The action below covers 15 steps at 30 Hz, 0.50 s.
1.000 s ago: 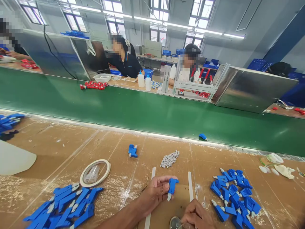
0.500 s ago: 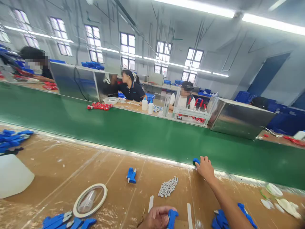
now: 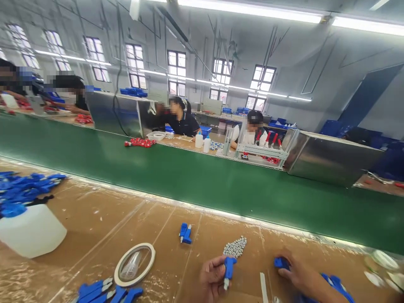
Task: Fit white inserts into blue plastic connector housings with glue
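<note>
Near the bottom centre, my left hand (image 3: 212, 275) pinches a blue plastic part with a grey tip (image 3: 229, 269), held upright above the bench. To its right, my right hand (image 3: 295, 269) grips another blue plastic part (image 3: 282, 263), mostly covered by the fingers. Just behind my left hand lies a pile of small grey pieces (image 3: 236, 246). A pair of blue parts with pale tips (image 3: 185, 233) rests on the bench further left. Partly hidden under my right forearm are more blue parts (image 3: 336, 283).
A roll of tape (image 3: 150, 267) encircles a clear plastic cup at left. Beyond it stand a white jug (image 3: 34, 231) and a heap of blue parts (image 3: 28, 185). A green conveyor belt (image 3: 189, 176) crosses behind the bench, with red parts (image 3: 140, 142) on its far edge. Co-workers sit opposite.
My right hand has drawn back from the conveyor's edge toward me, a blue part in its fingers. My left hand has risen slightly with its blue part. The view has shifted left.
</note>
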Available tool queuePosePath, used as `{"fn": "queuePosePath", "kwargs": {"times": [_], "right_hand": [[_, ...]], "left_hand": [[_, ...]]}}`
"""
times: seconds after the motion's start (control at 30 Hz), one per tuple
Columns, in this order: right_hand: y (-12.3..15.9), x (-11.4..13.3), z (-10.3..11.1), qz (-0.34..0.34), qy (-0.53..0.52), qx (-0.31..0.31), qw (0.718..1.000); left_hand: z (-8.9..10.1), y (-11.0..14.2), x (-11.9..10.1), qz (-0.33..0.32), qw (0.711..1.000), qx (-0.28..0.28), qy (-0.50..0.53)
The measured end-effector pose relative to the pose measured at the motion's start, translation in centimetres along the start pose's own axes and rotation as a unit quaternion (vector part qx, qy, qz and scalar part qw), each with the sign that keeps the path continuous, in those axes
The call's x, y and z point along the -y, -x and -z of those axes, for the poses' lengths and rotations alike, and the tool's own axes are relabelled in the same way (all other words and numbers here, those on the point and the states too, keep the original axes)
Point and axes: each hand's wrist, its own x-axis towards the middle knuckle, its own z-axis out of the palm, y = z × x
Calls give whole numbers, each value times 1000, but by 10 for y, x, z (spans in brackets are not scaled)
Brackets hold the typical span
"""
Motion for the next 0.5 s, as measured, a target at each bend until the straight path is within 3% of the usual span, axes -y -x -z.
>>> {"fn": "queuePosePath", "kwargs": {"times": [0.17, 0.3, 0.37, 0.5], "right_hand": [[44, 15, 14, -46, -14, 86, 995], [44, 45, 24, 5, -69, 45, 997], [37, 66, 13, 27, -92, 17, 995], [15, 102, -31, 60, -89, -13, 994]], "left_hand": [[-14, 12, -21, -25, 998, -50, 30], [-12, 10, -33, -80, 990, -103, 45], [-11, 8, -38, -112, 981, -148, 58], [-9, 4, -42, -131, 966, -207, 82]]}}
